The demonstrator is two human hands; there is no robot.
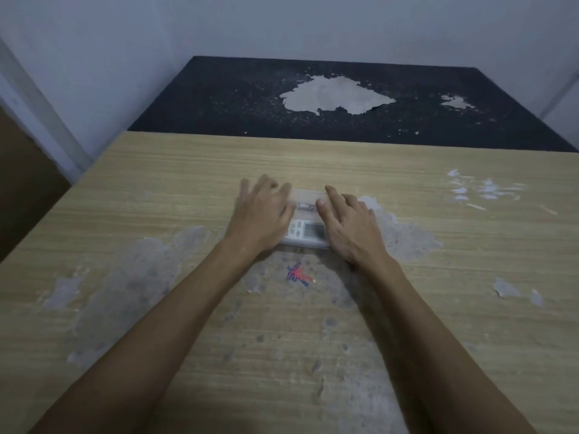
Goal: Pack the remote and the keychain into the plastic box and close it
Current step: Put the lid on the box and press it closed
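- The wooden table (188,183) fills the lower two thirds of the frame, its veneer worn to grey patches; a dark peeling board (219,98) lies behind it in the upper half.
- The plastic box (305,244) sits at the middle of the frame on the table, just above a red and blue scribble (297,275). It is clear and thin-walled, so I judge it light, fairly stiff, slick under the fingers, and likely to slide or flex if pushed off-centre.
- The left hand (261,214) lies flat over the box's left part, fingers spread and reaching past its far edge. It presses and wraps nothing.
- The right hand (346,227) lies the same way over the right part, fingers spread, thumb near the middle. It too presses without closing on anything.
- The remote (305,230) shows through the clear top between the two hands, white, with buttons and a grey screen, lying in the near half of the box.
- The keychain (305,206) seems to be the small dark and pale shape in the far half, between the fingertips; it is too blurred to be sure.
- The lid looks down over the contents. Whether it is snapped shut cannot be told; even pressure along the edges would seat it best.
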